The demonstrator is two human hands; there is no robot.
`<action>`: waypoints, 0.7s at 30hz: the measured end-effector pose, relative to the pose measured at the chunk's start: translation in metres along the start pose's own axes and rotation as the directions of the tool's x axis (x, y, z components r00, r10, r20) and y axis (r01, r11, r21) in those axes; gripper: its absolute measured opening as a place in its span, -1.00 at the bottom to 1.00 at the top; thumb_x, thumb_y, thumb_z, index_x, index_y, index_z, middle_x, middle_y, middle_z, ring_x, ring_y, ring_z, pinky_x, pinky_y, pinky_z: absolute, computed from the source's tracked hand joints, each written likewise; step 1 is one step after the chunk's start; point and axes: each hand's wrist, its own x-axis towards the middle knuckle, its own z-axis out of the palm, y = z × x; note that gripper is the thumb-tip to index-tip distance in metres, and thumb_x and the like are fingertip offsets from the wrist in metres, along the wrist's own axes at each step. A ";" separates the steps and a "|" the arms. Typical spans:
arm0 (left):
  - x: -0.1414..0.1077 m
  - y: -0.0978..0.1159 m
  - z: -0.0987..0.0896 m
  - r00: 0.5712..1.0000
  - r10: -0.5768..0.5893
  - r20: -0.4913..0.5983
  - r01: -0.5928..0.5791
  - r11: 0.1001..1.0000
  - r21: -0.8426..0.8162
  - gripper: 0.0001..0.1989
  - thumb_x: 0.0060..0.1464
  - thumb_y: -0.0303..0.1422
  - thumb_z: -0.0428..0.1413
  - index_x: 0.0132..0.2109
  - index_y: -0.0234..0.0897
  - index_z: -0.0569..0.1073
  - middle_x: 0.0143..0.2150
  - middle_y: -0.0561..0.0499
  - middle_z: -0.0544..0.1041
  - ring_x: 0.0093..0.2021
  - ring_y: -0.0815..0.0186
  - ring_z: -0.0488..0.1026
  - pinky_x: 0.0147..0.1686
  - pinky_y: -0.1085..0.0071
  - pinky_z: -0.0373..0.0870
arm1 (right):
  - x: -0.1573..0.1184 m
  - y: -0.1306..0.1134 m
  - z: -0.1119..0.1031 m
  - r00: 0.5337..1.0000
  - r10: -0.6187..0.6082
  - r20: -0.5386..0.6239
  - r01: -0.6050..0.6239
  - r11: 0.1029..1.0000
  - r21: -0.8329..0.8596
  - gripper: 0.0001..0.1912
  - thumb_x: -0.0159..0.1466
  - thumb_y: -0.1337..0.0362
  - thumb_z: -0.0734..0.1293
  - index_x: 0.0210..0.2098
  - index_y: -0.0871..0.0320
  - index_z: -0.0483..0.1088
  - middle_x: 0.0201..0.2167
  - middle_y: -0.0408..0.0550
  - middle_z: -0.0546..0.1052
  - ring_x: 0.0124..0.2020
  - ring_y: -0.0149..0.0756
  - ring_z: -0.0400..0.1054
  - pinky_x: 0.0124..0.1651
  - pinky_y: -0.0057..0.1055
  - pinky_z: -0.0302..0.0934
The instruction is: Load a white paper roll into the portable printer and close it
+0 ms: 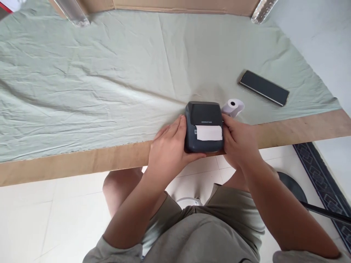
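A dark label printer (205,114) is at the front edge of the cloth-covered table, with a strip of white paper (209,133) coming out of its slot. My left hand (170,146) grips the printer's left side, its thumb along the front edge. On the right side, my right hand (240,140) holds the printer with fingers and thumb against it. Just behind my right hand stands a small white paper roll (233,105), partly unrolled.
A black phone (263,88) lies on the pale green cloth (123,65) at the right. Cardboard (181,5) with clear-taped parts is at the back. The table has a brown front edge (82,162). A wall rises at the right.
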 end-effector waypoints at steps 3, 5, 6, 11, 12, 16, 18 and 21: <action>0.003 -0.003 0.000 1.000 -0.004 -0.022 0.002 0.998 -0.061 0.25 -0.15 -0.01 0.69 0.56 -0.45 0.40 0.49 -0.39 0.56 0.48 -0.28 0.56 0.46 -0.07 0.58 | 0.001 -0.001 -0.001 0.999 -0.013 0.053 0.014 1.000 -0.026 -0.43 0.42 0.20 0.15 0.24 0.08 0.65 -0.32 0.08 0.69 -0.36 -0.01 0.48 -0.29 -0.24 0.15; 0.004 -0.003 -0.001 0.999 -0.002 -0.035 -0.001 0.996 -0.090 0.21 -0.14 -0.01 0.69 0.53 -0.44 0.44 0.48 -0.37 0.58 0.47 -0.26 0.57 0.46 -0.05 0.57 | 0.001 -0.002 -0.001 0.997 -0.015 0.074 0.018 0.999 -0.032 -0.40 0.43 0.21 0.13 0.27 0.09 0.65 -0.29 0.10 0.71 -0.35 0.00 0.49 -0.29 -0.23 0.16; 0.004 -0.003 -0.001 0.999 -0.001 -0.038 -0.002 0.995 -0.099 0.19 -0.14 -0.02 0.69 0.52 -0.42 0.46 0.48 -0.35 0.59 0.47 -0.25 0.57 0.46 -0.05 0.57 | 0.002 -0.003 -0.001 0.997 -0.015 0.079 0.018 0.999 -0.032 -0.39 0.43 0.21 0.13 0.28 0.09 0.65 -0.27 0.11 0.72 -0.34 0.01 0.50 -0.28 -0.23 0.18; 0.003 -0.001 -0.003 0.999 -0.001 -0.034 -0.002 0.997 -0.081 0.17 -0.12 -0.07 0.69 0.54 -0.37 0.43 0.50 -0.31 0.57 0.48 -0.23 0.56 0.49 -0.05 0.54 | 0.002 -0.005 -0.002 0.996 -0.003 0.084 0.005 1.000 -0.025 -0.42 0.43 0.19 0.17 0.27 0.07 0.66 -0.20 0.13 0.75 -0.28 0.06 0.55 -0.26 -0.20 0.25; 0.002 0.000 -0.004 0.999 0.000 -0.032 -0.003 0.997 -0.075 0.17 -0.09 -0.07 0.68 0.55 -0.37 0.41 0.52 -0.31 0.55 0.48 -0.22 0.56 0.49 -0.05 0.53 | 0.001 -0.004 -0.004 0.996 -0.005 0.086 0.007 1.000 -0.019 -0.44 0.42 0.19 0.19 0.24 0.06 0.67 -0.20 0.12 0.75 -0.26 0.06 0.56 -0.25 -0.20 0.28; 0.000 0.003 -0.005 1.000 -0.006 -0.009 0.006 0.999 -0.054 0.19 -0.04 -0.04 0.66 0.58 -0.38 0.35 0.53 -0.32 0.54 0.50 -0.23 0.53 0.50 -0.06 0.51 | -0.006 0.000 -0.012 1.000 0.002 0.010 -0.003 0.998 0.068 -0.53 0.44 0.15 0.26 0.22 0.02 0.64 -0.31 0.00 0.70 -0.32 -0.04 0.56 -0.23 -0.19 0.37; 0.000 0.004 -0.004 1.000 -0.010 0.003 0.010 0.999 -0.041 0.21 -0.03 -0.01 0.65 0.59 -0.41 0.33 0.54 -0.36 0.52 0.52 -0.25 0.51 0.51 -0.07 0.49 | -0.009 0.002 -0.016 0.998 0.022 -0.059 -0.014 0.993 0.121 -0.52 0.48 0.08 0.28 0.30 0.01 0.57 -0.38 -0.07 0.64 -0.39 -0.10 0.53 -0.21 -0.16 0.42; 0.000 0.002 -0.001 1.000 0.000 -0.009 0.000 1.000 -0.024 0.23 -0.03 0.02 0.64 0.60 -0.39 0.32 0.58 -0.37 0.46 0.53 -0.26 0.50 0.54 -0.06 0.46 | -0.010 0.002 -0.015 0.999 0.044 -0.030 -0.040 0.990 0.132 -0.42 0.51 0.00 0.28 0.44 0.01 0.45 -0.39 -0.07 0.63 -0.38 -0.06 0.54 -0.15 -0.06 0.48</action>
